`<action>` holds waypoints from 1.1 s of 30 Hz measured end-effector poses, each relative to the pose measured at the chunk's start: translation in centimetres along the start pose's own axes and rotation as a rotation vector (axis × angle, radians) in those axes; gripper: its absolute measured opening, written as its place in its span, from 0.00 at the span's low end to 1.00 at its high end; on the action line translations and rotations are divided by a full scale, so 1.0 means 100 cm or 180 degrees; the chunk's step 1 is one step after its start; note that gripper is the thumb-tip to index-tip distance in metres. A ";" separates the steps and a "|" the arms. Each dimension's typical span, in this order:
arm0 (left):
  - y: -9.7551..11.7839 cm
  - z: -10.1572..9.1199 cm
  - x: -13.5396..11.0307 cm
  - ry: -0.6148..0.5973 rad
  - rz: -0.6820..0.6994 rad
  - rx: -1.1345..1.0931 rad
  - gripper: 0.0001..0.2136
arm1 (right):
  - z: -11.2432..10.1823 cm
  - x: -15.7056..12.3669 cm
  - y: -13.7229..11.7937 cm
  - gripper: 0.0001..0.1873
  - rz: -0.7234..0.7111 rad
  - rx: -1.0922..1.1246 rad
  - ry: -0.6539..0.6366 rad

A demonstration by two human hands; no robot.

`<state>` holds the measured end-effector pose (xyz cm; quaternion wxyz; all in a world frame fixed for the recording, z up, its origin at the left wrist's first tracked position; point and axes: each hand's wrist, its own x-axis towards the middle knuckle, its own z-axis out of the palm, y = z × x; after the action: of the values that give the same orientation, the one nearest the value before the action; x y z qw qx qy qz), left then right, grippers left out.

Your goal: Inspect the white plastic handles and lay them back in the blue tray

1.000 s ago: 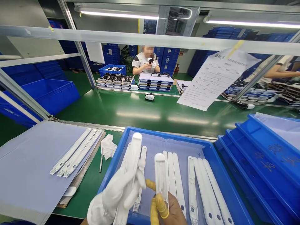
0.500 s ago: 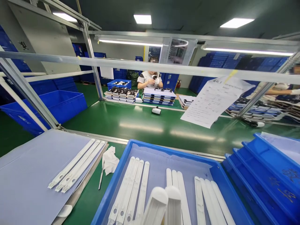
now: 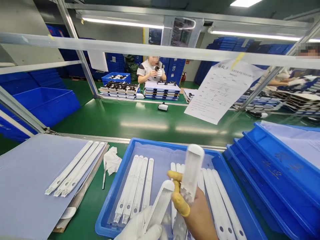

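My left hand (image 3: 142,225), in a white glove, is closed around a long white plastic strip (image 3: 161,201) with a rounded end and a hollow inner face. Yellow finger covers show on my right hand (image 3: 197,213), which grips a second white plastic strip (image 3: 192,165) tilted upward beside the first. Both hands are over a blue tray (image 3: 166,145) lined with pale sheet. Inside the tray, white strips lie in groups: a left group (image 3: 133,186), a partly hidden middle one, and a right group (image 3: 222,200). The lower ends of the held strips are blurred or covered.
On the left, three white strips (image 3: 76,168) lie on a pale sheet (image 3: 22,173). A crumpled white cloth (image 3: 112,160) and a thin metal tool (image 3: 104,176) sit beside the tray. Stacked blue trays (image 3: 275,160) stand at right. A paper (image 3: 220,91) hangs ahead; a co-worker (image 3: 151,71) sits opposite.
Both hands have come into view, and the two held strips have risen, the right one higher and farther right. The camera view has tilted downward.
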<state>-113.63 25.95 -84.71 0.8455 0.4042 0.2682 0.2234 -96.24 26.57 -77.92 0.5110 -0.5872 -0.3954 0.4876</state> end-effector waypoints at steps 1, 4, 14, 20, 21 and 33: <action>-0.001 0.001 -0.001 -0.0009 -0.0046 -0.0011 0.13 | 0.003 0.004 -0.007 0.31 0.0004 -0.0099 0.0016; -0.004 0.001 -0.006 -0.0040 -0.0119 -0.0069 0.13 | 0.012 0.015 -0.012 0.29 0.0153 0.0009 0.0181; -0.001 -0.004 -0.007 0.0145 0.0043 -0.0270 0.13 | 0.015 0.023 0.012 0.32 0.0736 0.0922 -0.0384; -0.001 -0.007 -0.005 0.0228 -0.0020 -0.0172 0.14 | 0.013 0.011 0.019 0.34 0.0591 0.0665 -0.0520; -0.001 -0.007 -0.005 0.0224 -0.0047 -0.0139 0.14 | 0.012 0.011 0.018 0.35 0.0529 0.0672 -0.0514; 0.011 -0.007 -0.015 0.0503 0.0502 -0.0519 0.14 | 0.012 0.010 0.018 0.30 0.0888 0.0469 -0.0655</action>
<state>-115.43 26.07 -83.78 0.8316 0.3351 0.2823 0.3413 -97.28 27.49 -79.90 0.4369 -0.5444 -0.3236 0.6388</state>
